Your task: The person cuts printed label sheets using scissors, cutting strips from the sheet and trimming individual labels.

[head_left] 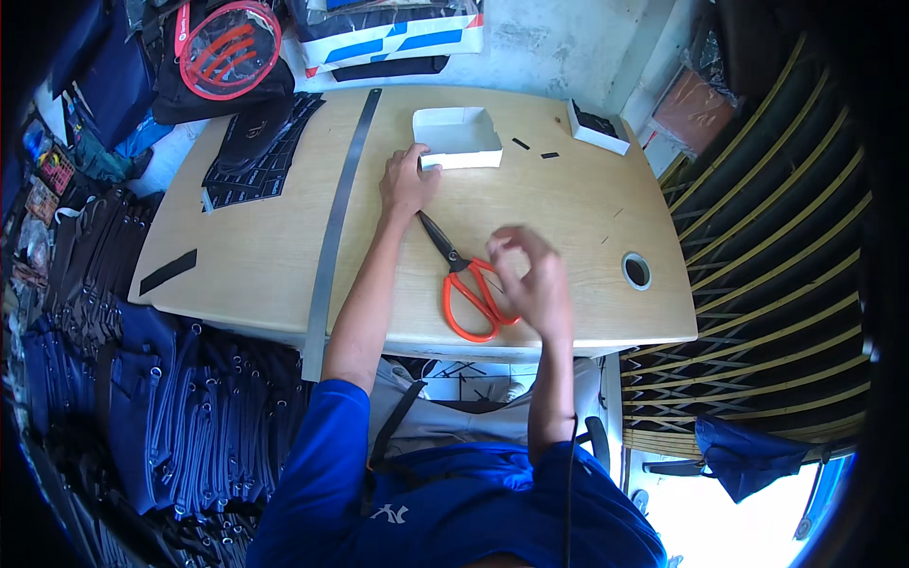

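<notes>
A shallow white cardboard box (469, 161), open at the top, stands toward the back middle of the table. My left hand (409, 183) is closed on its near left corner, fingers at the rim and thumb low on the front. Just below that hand lie scissors (454, 263) with black blades and orange loop handles, the tips pointing at my left wrist. Over the right side of the handles hovers my right hand (535, 282), slightly blurred, its fingers curled in a pinch. Whatever those fingers may hold is too small or hidden to make out.
A long metal ruler (346, 213) crosses the wooden table (587, 218) to the left. Dark fabric pieces (256, 156) lie at the far left, a black strip (169, 272) nearer. A small box (598, 128) with black contents stands far right, near a round hole (636, 271).
</notes>
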Demonstrator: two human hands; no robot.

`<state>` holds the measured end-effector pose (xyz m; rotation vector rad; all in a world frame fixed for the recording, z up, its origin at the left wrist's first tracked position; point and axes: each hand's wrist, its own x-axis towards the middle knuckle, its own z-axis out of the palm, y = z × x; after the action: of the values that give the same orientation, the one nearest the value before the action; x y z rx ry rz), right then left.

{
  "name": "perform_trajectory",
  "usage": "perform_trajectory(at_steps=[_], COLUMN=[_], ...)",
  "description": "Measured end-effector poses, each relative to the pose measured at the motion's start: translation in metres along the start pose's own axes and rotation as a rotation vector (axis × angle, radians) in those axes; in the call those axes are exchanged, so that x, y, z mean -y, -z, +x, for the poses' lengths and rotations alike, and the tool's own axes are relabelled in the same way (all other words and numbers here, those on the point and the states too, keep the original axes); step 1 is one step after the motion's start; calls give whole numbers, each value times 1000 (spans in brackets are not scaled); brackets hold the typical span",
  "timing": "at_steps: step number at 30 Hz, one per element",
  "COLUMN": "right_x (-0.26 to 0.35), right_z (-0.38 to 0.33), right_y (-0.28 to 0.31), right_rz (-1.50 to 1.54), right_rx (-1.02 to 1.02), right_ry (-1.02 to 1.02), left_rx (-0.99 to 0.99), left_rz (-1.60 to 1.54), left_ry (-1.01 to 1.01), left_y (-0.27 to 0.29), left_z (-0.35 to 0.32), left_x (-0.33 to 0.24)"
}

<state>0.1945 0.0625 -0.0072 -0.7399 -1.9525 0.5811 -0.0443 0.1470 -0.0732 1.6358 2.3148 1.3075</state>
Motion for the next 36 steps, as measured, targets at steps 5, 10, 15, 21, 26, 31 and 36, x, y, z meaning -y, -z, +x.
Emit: perform_trajectory(at_steps=[5,10,15,21,26,31,36], right_x=[0,-99,-208,-248,-255,-263,-259], right_z=[73,138,163,175,190,200,187], right_y=[14,4,12,10,17,28,49], right_rz=[-97,-151,-438,-591,-710,-736,-876], right_rx=[-224,-268,-125,-104,48,66,81], right_ry=[-107,-216,-318,-388,-568,-593,-445], left_rx=[-29,-55,-20,-2,-4,3,8], left_rz=[-58,-103,-83,-132,-161,-179,-214], left_ry=[-9,-21,-22,-47,-191,-185,-188], left_y=[3,4,-2,2,-1,-4,-5], left_z=[2,6,9,6,7,11,13], left_x=[3,6,0,0,-1,1,1])
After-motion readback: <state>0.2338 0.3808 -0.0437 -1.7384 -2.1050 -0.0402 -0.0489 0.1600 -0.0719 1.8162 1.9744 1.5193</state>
